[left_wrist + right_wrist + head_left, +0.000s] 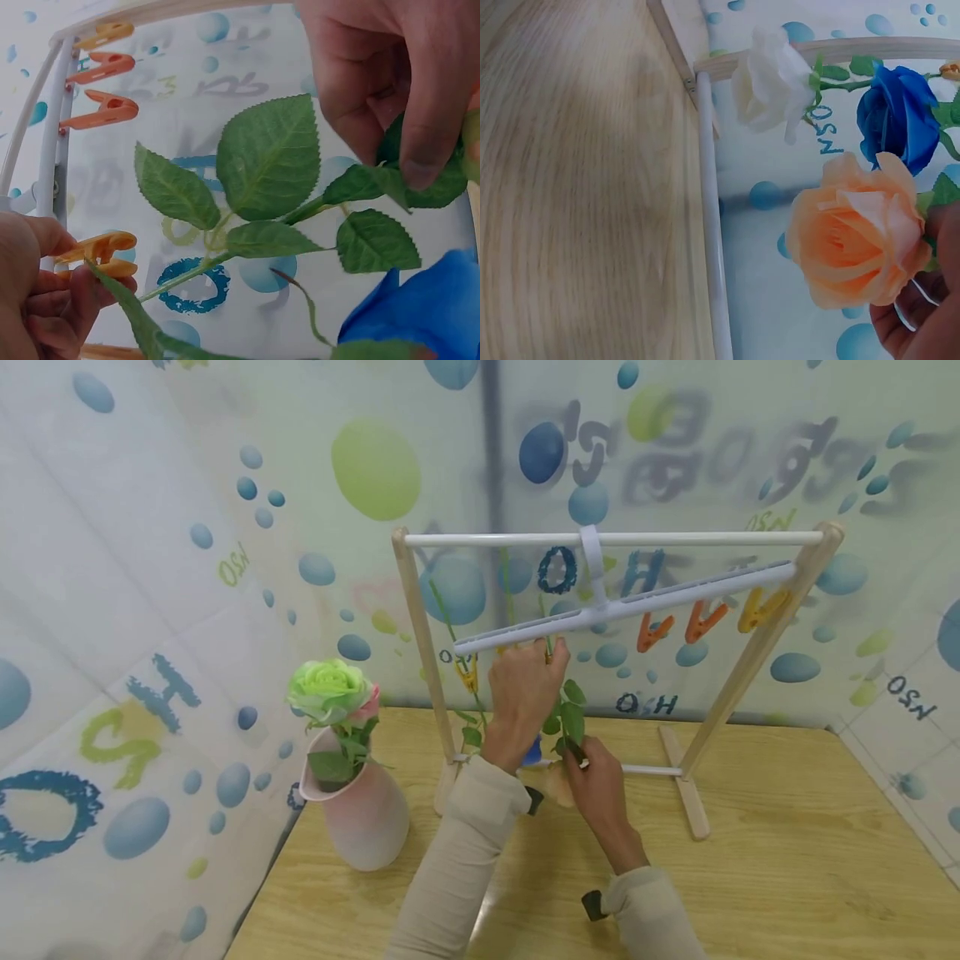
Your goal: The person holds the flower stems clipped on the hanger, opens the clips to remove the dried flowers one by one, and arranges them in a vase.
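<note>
My left hand (525, 693) is raised under the low left part of a white clip hanger (540, 628). Its thumb and fingers pinch an orange-yellow clothespin (112, 244) there. Lower down, my right hand (600, 785) pinches a peach artificial rose (859, 232) by its leafy stem just behind the bloom. The stem (184, 279) runs up to the clothespin; whether its end is between the jaws cannot be told. A blue rose (896, 120) and a white rose (772, 86) hang head down beside it. A yellow clothespin (467, 674) holds a stem at the hanger's left end.
The hanger hooks over the top bar (487, 539) of a wooden-legged rack and tilts, right end high. Orange clothespins (656, 632) and a yellow one (761, 610) hang on its right half. A pink-white vase (367, 818) with a green rose (330, 691) stands left on the wooden table (810, 843).
</note>
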### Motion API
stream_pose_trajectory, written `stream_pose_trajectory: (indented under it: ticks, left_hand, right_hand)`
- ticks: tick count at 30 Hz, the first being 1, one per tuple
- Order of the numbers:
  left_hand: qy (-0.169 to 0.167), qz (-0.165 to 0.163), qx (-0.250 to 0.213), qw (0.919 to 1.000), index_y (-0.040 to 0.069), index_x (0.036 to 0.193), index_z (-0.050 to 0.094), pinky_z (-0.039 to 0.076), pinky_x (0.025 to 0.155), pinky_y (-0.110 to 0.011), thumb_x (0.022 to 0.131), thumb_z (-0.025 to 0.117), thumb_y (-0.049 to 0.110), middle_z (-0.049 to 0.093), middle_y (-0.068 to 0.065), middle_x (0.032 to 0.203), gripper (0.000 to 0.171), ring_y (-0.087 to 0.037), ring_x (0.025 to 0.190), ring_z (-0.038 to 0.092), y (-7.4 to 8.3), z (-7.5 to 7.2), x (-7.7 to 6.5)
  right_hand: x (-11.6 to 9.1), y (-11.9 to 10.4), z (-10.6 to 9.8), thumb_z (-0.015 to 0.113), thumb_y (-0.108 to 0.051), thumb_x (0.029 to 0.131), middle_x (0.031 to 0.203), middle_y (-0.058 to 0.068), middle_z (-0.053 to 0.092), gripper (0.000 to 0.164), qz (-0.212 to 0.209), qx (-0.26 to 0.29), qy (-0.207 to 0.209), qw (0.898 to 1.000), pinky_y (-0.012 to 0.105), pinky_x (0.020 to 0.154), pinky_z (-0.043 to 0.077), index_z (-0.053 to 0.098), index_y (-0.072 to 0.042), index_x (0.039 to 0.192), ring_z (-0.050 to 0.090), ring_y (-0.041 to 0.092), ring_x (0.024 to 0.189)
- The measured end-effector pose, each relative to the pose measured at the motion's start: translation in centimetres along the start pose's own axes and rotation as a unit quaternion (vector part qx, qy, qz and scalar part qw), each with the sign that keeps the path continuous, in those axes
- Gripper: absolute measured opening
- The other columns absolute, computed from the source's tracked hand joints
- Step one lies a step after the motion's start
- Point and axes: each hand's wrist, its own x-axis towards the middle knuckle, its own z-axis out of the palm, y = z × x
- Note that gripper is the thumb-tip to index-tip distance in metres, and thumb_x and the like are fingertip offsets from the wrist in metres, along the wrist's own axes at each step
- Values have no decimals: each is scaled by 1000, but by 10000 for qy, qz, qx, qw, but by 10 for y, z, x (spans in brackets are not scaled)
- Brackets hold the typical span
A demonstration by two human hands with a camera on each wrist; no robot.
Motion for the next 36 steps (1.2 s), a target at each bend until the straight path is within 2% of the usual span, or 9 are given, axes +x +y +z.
stream_pose_trajectory:
  ticks: [8,14,21,29,32,36]
  left_hand:
    - [185,168,146,9996,17,56,36,15,38,-21,99,57,23,27,5,46,47,-10,37,22,0,0,-1]
    - [198,92,-235,9995,16,55,39,16,38,-20,98,58,23,29,5,46,48,-8,37,19,-1,1,-1]
    - [9,-104,-398,9992,14,56,47,19,34,-19,98,61,33,37,3,45,47,-7,33,26,-3,0,-3]
    - [-116,-399,-335,9986,14,58,43,19,34,-19,98,61,40,30,5,45,51,-7,33,26,-4,1,-4]
    - [-203,-551,-493,9971,13,58,47,21,34,-19,97,61,43,36,4,45,51,-8,34,31,-4,1,-5]
    - [-400,-706,-649,9946,10,66,58,25,34,-20,98,58,46,53,0,47,48,-9,35,42,-6,0,-7]
  right_hand:
    - [-6,8,-3,69,-8,92,89,13,71,5,92,-176,-28,9998,33,57,53,67,-3,92,67,22,69]
    - [-9,15,-6,70,-8,90,87,14,70,6,130,-417,8,9990,40,58,54,68,-2,90,68,25,69]
    - [-14,21,-14,73,-11,89,84,12,68,12,331,-717,-462,9958,46,66,54,71,-2,96,67,28,76]
    - [-16,26,-19,70,-13,92,92,12,71,15,652,-766,-980,9901,48,70,56,72,-3,103,69,28,82]
    - [-17,27,-20,69,-14,93,95,13,71,17,803,-828,-1129,9869,48,71,56,72,-3,106,69,28,83]
    - [-19,28,-23,68,-15,94,95,14,70,20,911,-887,-1286,9835,47,68,55,72,-3,109,68,28,81]
